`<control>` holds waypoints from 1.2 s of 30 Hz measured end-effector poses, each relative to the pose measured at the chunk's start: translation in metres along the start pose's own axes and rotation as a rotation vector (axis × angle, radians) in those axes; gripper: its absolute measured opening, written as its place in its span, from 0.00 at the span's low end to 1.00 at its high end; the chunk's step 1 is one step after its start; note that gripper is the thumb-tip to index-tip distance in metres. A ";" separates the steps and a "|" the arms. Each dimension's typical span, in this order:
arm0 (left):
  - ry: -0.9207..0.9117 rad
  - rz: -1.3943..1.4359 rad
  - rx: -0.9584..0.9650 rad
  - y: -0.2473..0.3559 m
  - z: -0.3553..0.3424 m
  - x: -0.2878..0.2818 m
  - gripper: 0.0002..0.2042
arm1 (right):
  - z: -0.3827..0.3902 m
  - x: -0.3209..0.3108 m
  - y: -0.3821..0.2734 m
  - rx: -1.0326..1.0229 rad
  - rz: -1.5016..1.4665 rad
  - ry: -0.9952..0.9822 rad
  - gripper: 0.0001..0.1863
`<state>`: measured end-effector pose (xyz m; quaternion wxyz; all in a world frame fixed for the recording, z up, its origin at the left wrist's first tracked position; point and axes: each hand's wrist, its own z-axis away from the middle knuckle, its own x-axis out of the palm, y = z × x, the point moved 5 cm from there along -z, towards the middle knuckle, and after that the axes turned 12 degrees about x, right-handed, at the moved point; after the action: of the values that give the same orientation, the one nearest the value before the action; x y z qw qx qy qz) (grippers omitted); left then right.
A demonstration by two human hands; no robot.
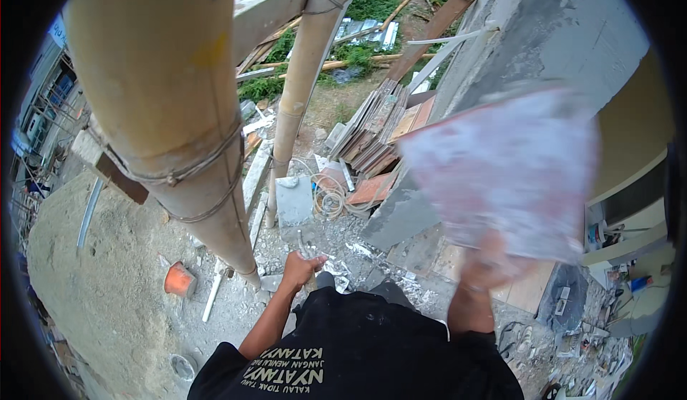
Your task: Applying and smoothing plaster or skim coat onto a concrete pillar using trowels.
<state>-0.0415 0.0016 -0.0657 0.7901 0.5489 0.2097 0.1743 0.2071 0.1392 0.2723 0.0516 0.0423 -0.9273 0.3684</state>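
My left hand (303,268) is closed round the handle end of a flat trowel, whose grey rectangular blade (295,201) points away from me and carries a small lump of grey material at its far end. On the right, my right hand (484,270) grips the near edge of a flat board (508,164), raised and tilted beside the grey wall. White smears cover the board's reddish face, and motion blurs both it and my right hand. The fingers under the board are partly hidden.
Thick bamboo poles (161,92) bound with wire rise close on my left. A grey plastered wall (537,42) stands at the right. Below lie an orange bucket (179,280), a sand heap (93,257), stacked planks (368,128), a coiled hose (330,198) and scattered rubble.
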 end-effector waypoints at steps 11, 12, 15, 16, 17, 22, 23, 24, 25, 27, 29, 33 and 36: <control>-0.023 -0.047 -0.094 0.005 0.049 -0.035 0.13 | 0.173 0.056 0.218 0.117 0.926 -0.711 0.28; -0.020 -0.020 -0.097 -0.025 0.047 -0.038 0.13 | 0.178 0.057 0.209 0.101 0.898 -0.725 0.33; -0.047 0.120 -0.102 -0.027 0.034 -0.024 0.13 | 0.183 0.039 0.201 0.061 0.832 -0.654 0.33; -0.054 0.055 -0.146 -0.014 0.035 -0.019 0.13 | 0.185 0.030 0.200 0.149 0.844 -0.646 0.31; -0.079 0.045 -0.135 -0.018 0.028 -0.014 0.13 | 0.186 0.023 0.197 0.153 0.861 -0.622 0.31; -0.094 0.025 -0.090 -0.011 0.018 0.001 0.17 | 0.183 -0.018 0.152 0.225 0.528 -0.509 0.25; -0.079 0.049 -0.087 -0.010 0.019 0.004 0.17 | 0.179 -0.029 0.140 0.222 0.541 -0.489 0.25; -0.098 0.043 -0.076 -0.008 0.016 0.010 0.17 | 0.172 -0.042 0.127 0.262 0.498 -0.417 0.22; -0.090 0.034 -0.060 -0.003 0.014 0.018 0.16 | 0.166 -0.057 0.113 0.301 0.459 -0.340 0.19; -0.087 0.023 -0.040 0.004 0.014 0.034 0.15 | 0.162 -0.094 0.100 0.405 0.398 -0.232 0.16; -0.089 -0.019 -0.058 0.009 0.012 0.043 0.13 | 0.128 -0.124 0.066 0.411 0.353 -0.072 0.10; -0.055 -0.035 -0.070 0.001 0.005 0.055 0.12 | 0.037 -0.173 0.003 0.352 0.486 0.102 0.16; -0.072 0.119 -0.099 -0.009 -0.001 0.062 0.10 | -0.052 -0.168 -0.053 0.248 0.502 0.184 0.14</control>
<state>0.0110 0.0310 -0.0835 0.8117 0.5265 0.1392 0.2113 0.3831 0.1429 0.3248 0.0373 -0.2159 -0.8481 0.4824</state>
